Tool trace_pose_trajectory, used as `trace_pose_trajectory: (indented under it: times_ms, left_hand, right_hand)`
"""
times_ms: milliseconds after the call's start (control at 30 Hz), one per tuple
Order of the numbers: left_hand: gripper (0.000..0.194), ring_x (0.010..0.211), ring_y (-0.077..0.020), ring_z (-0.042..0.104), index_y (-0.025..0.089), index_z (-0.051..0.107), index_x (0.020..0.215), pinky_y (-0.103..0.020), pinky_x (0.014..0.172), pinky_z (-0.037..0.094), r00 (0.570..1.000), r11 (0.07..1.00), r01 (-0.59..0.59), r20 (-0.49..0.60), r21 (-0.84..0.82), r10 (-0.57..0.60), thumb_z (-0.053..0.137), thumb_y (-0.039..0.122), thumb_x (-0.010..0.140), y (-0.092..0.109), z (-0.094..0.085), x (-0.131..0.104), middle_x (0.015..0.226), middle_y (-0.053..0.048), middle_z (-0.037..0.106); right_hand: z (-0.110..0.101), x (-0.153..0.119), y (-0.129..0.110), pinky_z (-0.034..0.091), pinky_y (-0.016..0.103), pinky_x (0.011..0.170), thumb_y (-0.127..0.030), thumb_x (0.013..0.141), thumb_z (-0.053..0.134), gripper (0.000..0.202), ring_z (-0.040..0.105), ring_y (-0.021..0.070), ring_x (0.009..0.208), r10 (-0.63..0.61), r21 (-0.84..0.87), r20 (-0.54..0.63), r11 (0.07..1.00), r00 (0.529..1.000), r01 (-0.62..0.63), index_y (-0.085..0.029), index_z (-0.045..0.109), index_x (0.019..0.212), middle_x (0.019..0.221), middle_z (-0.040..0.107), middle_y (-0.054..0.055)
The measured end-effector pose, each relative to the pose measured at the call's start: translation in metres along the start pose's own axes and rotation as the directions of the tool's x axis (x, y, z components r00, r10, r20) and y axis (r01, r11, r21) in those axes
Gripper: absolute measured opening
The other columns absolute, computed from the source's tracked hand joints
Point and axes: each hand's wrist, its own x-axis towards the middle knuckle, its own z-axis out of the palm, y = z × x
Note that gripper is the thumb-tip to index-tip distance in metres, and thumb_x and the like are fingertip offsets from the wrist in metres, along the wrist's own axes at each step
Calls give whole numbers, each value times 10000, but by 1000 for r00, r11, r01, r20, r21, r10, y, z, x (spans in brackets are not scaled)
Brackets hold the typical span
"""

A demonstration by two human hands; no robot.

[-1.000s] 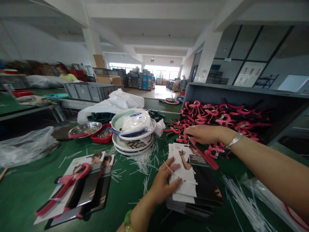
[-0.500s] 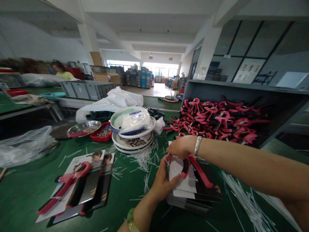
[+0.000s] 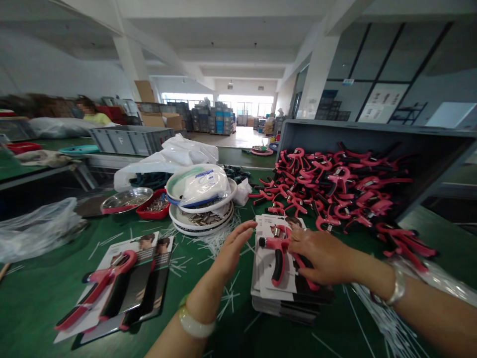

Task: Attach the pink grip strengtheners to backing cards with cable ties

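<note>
A pink and black plier-like tool (image 3: 279, 248) lies on the top card of a stack of printed cards (image 3: 278, 293). My right hand (image 3: 320, 253) rests over the tool's right side, its fingers bent around the pink part. Just left of the stack, my left hand (image 3: 233, 248) is raised with its fingers stretched out and nothing in it. Farther left, two more cards (image 3: 160, 278) lie overlapping, with another pink and black tool (image 3: 108, 283) on them. Many like tools (image 3: 335, 184) spill out of a grey crate behind my right hand.
Stacked round trays (image 3: 201, 219) hold metal parts and a plastic bag. Beside them are a red tray (image 3: 153, 205) and a metal dish (image 3: 126, 199). White ties (image 3: 391, 318) lie at the right. A person (image 3: 95, 112) is in the far left background.
My left hand has let go at the card's left edge and moved left, opening. My right hand has shifted right and down onto the tool, uncovering the card's top.
</note>
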Motion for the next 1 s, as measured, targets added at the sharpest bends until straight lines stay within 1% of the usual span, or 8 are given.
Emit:
trace_pose_trajectory:
  times_ms: [67,133,200,367,467,567,767,1000]
  left_hand:
    - [365,1110,-250,554,175,658,1051,-377,988,385,999,954,-27,47,298,14,566,395,774,18,9,23,1151,-88,647]
    - [335,1013,-240,605,184,697,977,-343,928,432,991,781,-94,132,617,15,603,409,747,29,21,47,1055,-75,688]
    - [308,972,-228,623,217,718,930,-316,891,452,981,644,-153,191,749,11,633,430,726,31,36,67,1023,-47,701]
    - [205,945,-197,632,269,732,875,-306,888,449,965,596,-223,259,771,26,621,396,758,25,62,83,962,4,723]
    - [177,1004,-185,608,290,721,898,-367,987,377,941,562,-314,328,765,80,576,337,808,25,62,71,1001,18,717]
    - [175,1033,-203,590,321,702,928,-522,1061,229,875,443,-479,453,758,171,562,302,825,27,55,55,1028,31,710]
    - [166,947,-212,603,332,687,934,-602,1068,88,828,247,-552,487,797,280,579,288,816,23,51,38,975,29,713]
    - [168,913,-194,605,323,688,928,-567,1089,19,811,233,-570,494,788,312,567,269,824,18,51,37,946,30,711]
  right_hand:
    - [11,-2,-5,498,410,826,-165,707,594,200,545,327,1112,76,-59,-10,995,997,-77,-185,695,878,1081,643,142]
    - [21,0,-8,488,448,854,-146,789,517,207,506,347,1171,124,-101,-47,987,991,-128,-168,701,881,1093,642,170]
    - [29,3,-8,474,454,888,-154,833,489,213,499,340,1187,140,-98,-99,984,985,-150,-160,702,849,1099,644,175]
    - [46,-1,-1,484,423,879,-223,845,528,156,528,305,1164,266,86,-213,964,940,-253,-172,673,817,1048,667,143]
    - [56,-5,4,480,386,869,-258,856,509,173,569,265,1104,339,297,-334,923,880,-243,-187,642,771,996,676,113]
    - [66,-5,6,463,370,876,-325,854,513,204,609,239,999,421,508,-402,842,813,-184,-195,625,742,943,678,92]
    - [76,-3,2,412,360,916,-399,814,556,237,594,245,1016,547,712,-367,686,752,-152,-209,638,699,860,672,62]
    - [72,-5,0,447,319,739,-449,788,561,285,608,199,724,590,766,-275,611,759,-197,-198,653,688,718,649,30]
